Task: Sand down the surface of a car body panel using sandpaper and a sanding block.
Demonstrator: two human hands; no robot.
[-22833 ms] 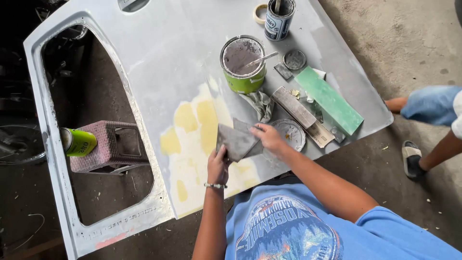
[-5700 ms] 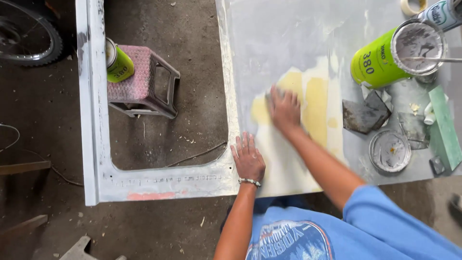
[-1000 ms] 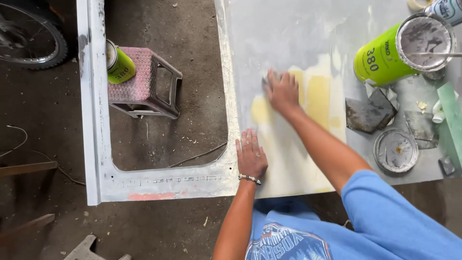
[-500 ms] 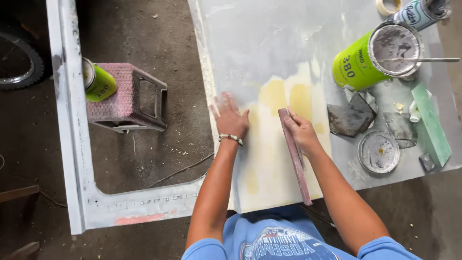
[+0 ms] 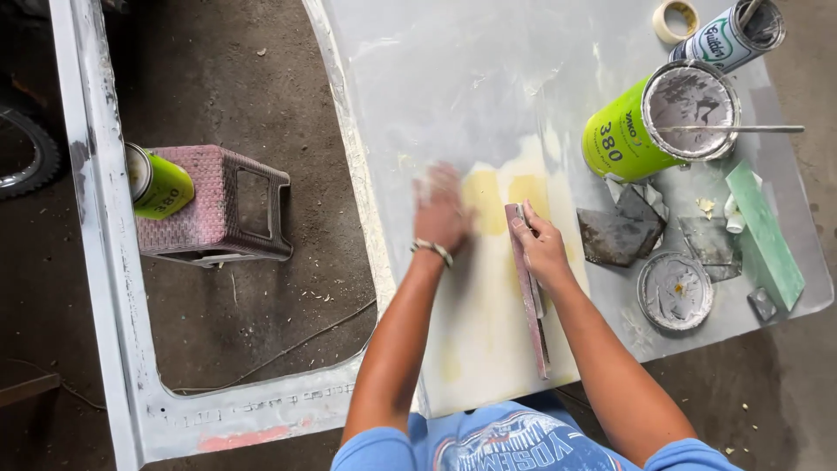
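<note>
2 hands (image 5: 440,209), 3 cans (image 5: 663,118), 1 sanding block (image 5: 528,288), 1 stool (image 5: 214,205), 1 tape roll (image 5: 676,19)

Both hands (image 5: 488,231) rest on the panel (image 5: 453,96); the tin (image 5: 649,126) stands to their right.

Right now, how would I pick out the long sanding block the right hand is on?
Start at the grey panel and find its pale yellow filler patch. Along the patch's right edge lies the sanding block, under the right hand. It is the only long, thin pinkish bar; the scrapers nearby are dark and squarish.
</note>
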